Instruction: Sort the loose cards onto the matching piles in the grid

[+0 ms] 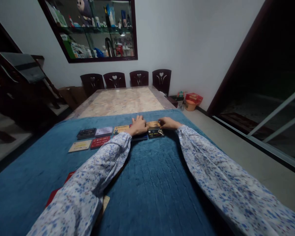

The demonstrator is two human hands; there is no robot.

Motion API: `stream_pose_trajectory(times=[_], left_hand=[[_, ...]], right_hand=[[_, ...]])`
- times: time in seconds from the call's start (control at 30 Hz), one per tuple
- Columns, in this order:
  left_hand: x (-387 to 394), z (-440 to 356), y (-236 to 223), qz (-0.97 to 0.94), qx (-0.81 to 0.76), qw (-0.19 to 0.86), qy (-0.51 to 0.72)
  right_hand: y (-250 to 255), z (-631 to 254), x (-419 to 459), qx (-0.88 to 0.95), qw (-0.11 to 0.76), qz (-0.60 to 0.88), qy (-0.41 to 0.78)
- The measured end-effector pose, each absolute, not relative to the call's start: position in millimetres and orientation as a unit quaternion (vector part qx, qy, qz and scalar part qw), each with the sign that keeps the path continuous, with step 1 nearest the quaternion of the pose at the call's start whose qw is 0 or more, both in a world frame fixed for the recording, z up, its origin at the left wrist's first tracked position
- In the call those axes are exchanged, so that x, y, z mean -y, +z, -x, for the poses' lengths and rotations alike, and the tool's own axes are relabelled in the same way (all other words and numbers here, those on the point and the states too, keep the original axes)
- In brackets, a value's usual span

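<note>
Small cards lie in two rows on a blue cloth [149, 183]. My left hand [138, 126] rests flat, fingers stretched out, on a card in the far row, above a dark card [139, 137] that it partly covers. My right hand [168, 123] is at the right edge of a tan card [153, 124], fingers curled against it; whether it grips the card is unclear. A black card [155, 132] lies just below the tan one. Further left lie a yellow card [121, 129], a pale purple card [104, 131], a black card [86, 133], a red card [100, 142] and a beige card [80, 146].
Red items [69, 177] and a beige card [105, 202] lie near my left elbow, partly hidden. Beyond the cloth is a marble tabletop [120, 101] with several dark chairs [137, 78] behind it. A wall cabinet [93, 29] hangs above. A red basket [193, 101] stands on the floor.
</note>
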State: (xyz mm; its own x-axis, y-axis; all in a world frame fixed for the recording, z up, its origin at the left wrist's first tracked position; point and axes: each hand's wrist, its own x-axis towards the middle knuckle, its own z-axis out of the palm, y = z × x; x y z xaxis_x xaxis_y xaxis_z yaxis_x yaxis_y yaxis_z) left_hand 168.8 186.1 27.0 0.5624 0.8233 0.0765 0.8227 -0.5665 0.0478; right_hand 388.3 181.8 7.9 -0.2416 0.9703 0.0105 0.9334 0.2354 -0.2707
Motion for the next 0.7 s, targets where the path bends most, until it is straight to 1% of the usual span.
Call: stream_pose_trajectory(times=[0.2, 0.4, 0.57, 0.7], left_hand=[[-174, -155, 32, -0.882, -0.467, -0.020, 0.067], [-151, -135, 38, -0.877, -0.471, -0.029, 0.089], [-130, -117, 43, -0.873, -0.477, -0.048, 0.089], [-114, -102, 45, -0.870, -0.480, -0.064, 0.094]], right_hand=[[8, -394, -173, 0.773, 0.113, 0.620, 0.070], [11, -395, -151, 0.796, 0.154, 0.585, 0.023], [16, -382, -128, 0.807, 0.191, 0.558, 0.006], [17, -365, -112, 0.814, 0.197, 0.547, -0.005]])
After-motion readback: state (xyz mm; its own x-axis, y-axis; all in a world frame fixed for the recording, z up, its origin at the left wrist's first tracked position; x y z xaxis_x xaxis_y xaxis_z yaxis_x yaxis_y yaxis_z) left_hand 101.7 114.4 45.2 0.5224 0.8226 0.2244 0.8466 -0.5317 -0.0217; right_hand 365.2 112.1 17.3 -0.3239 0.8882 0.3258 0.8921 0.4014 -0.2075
